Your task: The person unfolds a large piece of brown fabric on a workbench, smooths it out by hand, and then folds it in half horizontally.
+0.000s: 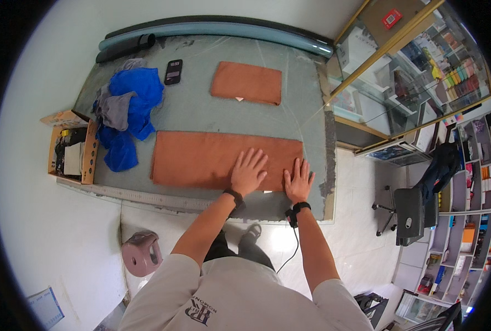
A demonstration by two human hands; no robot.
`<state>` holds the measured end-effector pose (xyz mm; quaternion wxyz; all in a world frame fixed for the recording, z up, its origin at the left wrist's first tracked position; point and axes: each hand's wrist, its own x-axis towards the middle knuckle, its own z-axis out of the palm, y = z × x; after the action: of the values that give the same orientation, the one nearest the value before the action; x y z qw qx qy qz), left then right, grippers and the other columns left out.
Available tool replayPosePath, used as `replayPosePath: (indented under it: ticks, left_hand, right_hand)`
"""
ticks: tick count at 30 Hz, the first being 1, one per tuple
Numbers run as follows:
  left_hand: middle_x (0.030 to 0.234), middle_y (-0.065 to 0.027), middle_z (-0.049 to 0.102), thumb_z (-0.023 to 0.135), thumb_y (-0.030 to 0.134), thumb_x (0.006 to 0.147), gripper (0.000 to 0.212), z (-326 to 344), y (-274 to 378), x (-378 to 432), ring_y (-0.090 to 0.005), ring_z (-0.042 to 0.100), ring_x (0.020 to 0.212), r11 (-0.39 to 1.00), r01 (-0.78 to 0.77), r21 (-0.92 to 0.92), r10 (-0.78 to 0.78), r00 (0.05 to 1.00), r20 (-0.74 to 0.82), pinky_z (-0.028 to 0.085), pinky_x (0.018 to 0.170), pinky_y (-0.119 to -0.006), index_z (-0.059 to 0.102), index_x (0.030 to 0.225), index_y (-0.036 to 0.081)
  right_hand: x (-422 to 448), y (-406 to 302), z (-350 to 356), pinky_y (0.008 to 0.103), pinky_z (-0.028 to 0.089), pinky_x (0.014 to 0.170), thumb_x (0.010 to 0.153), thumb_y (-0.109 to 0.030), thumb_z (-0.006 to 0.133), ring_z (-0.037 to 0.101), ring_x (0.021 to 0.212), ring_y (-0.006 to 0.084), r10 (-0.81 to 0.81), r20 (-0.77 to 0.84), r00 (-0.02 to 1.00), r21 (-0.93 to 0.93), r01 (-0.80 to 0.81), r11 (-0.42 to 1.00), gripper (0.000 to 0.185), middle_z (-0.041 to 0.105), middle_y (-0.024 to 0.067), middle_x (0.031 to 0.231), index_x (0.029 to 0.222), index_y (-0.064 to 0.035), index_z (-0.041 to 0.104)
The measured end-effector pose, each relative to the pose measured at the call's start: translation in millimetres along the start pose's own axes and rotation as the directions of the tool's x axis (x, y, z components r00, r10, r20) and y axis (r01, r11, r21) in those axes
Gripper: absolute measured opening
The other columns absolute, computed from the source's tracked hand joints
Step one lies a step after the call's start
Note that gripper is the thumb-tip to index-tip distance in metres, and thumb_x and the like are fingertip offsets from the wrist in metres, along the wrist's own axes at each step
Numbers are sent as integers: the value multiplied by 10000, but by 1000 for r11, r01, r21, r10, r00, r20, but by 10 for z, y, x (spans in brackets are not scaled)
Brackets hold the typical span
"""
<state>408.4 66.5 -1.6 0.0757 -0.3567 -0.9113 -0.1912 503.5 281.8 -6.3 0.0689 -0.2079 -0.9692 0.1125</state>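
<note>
A long folded brown cloth (191, 159) lies flat near the front of the worktable (196, 111). My left hand (247, 171) rests palm down on its right half, fingers spread. At its right end my right hand (299, 181) presses down, partly over the edge, fingers slightly apart. Neither hand grips anything. A small pale tag (267, 191) pokes out from the cloth's near edge. Farther back sits a smaller folded brown cloth (246, 82), also with a pale tag (239, 99) at its near edge.
Blue and grey cloths (136, 87) lie crumpled at left, beside a filled cardboard box (89, 153). A phone (173, 72) lies behind; rolls (216, 29) line the back. A glass cabinet (378, 74) stands right. On the floor are a pink stool (140, 254) and office chair (411, 215).
</note>
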Motion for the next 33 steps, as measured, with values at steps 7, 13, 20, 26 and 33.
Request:
replayPosePath:
  ticks: [7,13,20,26,33]
  left_hand:
    - [1706,-81,356,519,485,1060,661,-462,-955,-477,-322,277,1585,948,299,104,-302,953,13,152,1302,-535,421,1621,149]
    - [1721,-101,332,513,499,1062,680,-856,-2083,-1146,-352,265,1591,833,521,187,-510,853,-110,167,1290,-559,387,1647,177]
    - [1713,-124,336,528,468,1060,658,-1111,-2464,-1186,-385,272,1583,756,574,313,-537,818,-204,201,1276,-578,396,1641,191]
    - [1614,-180,455,649,340,982,567,-850,-819,87,-426,383,1502,996,60,65,-54,994,-93,268,1239,-612,555,1503,139]
    - [1653,-128,427,636,371,1001,559,195,493,639,-356,335,1553,957,-192,-217,205,978,39,201,1280,-591,572,1511,152]
  right_hand:
    - [-15,9,-5,574,76,1300,1073,-575,446,235,1608,331,23,21,1000,-25,-22,999,723,275,162,1735,1674,-191,329]
    - [9,-3,-9,573,86,1301,1071,-576,449,230,1611,319,18,22,1000,-40,-17,999,721,271,148,1738,1673,-198,330]
    - [-11,-40,-17,564,95,1304,1067,-587,443,227,1612,318,25,37,999,-42,-23,999,723,273,140,1739,1674,-214,325]
    - [1,87,-22,573,115,1298,1071,-579,445,252,1600,343,22,29,999,-40,-21,999,725,296,162,1723,1678,-206,309]
    - [-6,311,-216,617,159,1274,1097,-445,467,277,1580,392,-108,46,993,78,104,992,622,320,180,1705,1658,-201,362]
